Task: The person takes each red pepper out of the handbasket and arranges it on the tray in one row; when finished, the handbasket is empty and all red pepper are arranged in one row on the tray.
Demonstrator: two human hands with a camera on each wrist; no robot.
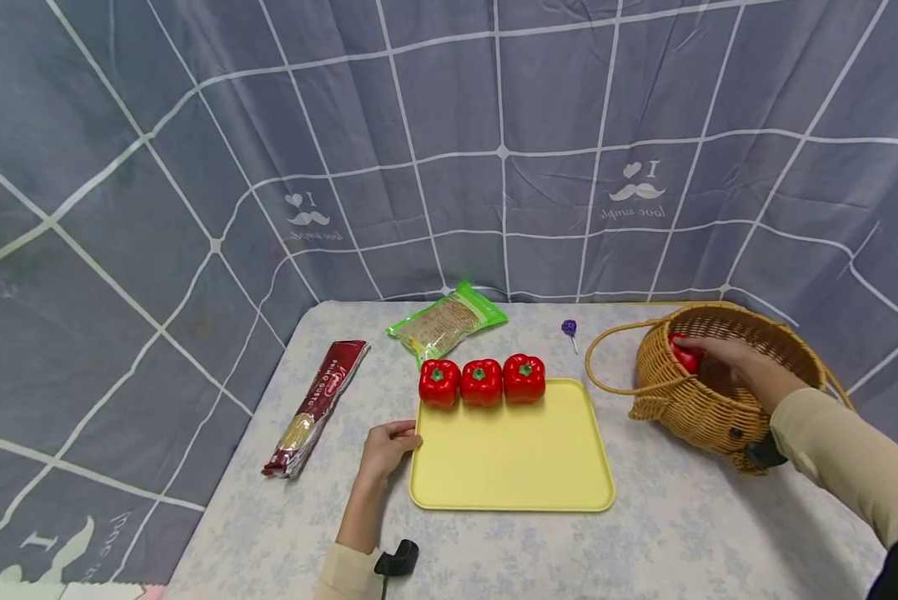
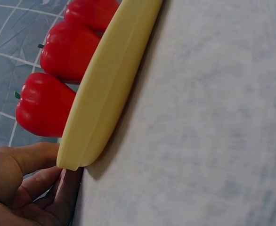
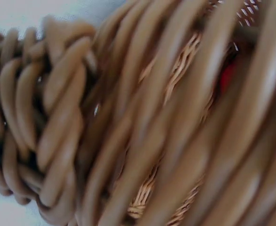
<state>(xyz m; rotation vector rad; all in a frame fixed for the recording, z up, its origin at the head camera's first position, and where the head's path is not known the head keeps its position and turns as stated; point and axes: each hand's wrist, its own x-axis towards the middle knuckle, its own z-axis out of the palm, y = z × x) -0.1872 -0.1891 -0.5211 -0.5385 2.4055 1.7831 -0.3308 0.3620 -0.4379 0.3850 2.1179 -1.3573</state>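
A yellow tray (image 1: 512,458) lies on the table with three red bell peppers, one (image 1: 438,383) at its back left corner, another (image 1: 482,382) beside it and the third (image 1: 524,378) to the right. My left hand (image 1: 385,450) pinches the tray's left edge; in the left wrist view the thumb lies at the rim and the fingers (image 2: 39,183) are below. Inside the wicker basket (image 1: 689,408) at the right, my right hand (image 1: 722,353) grips another red bell pepper (image 1: 684,354). Woven basket wall (image 3: 175,117) fills the right wrist view and hides that hand.
A dark red pasta packet (image 1: 319,408) lies left of the tray. Behind the peppers is a green-edged clear bag (image 1: 449,323) of brownish food. A purple-wrapped lollipop (image 1: 569,330) lies near the basket's looped handle (image 1: 599,367). A grey-blue curtain (image 1: 449,192) surrounds the table.
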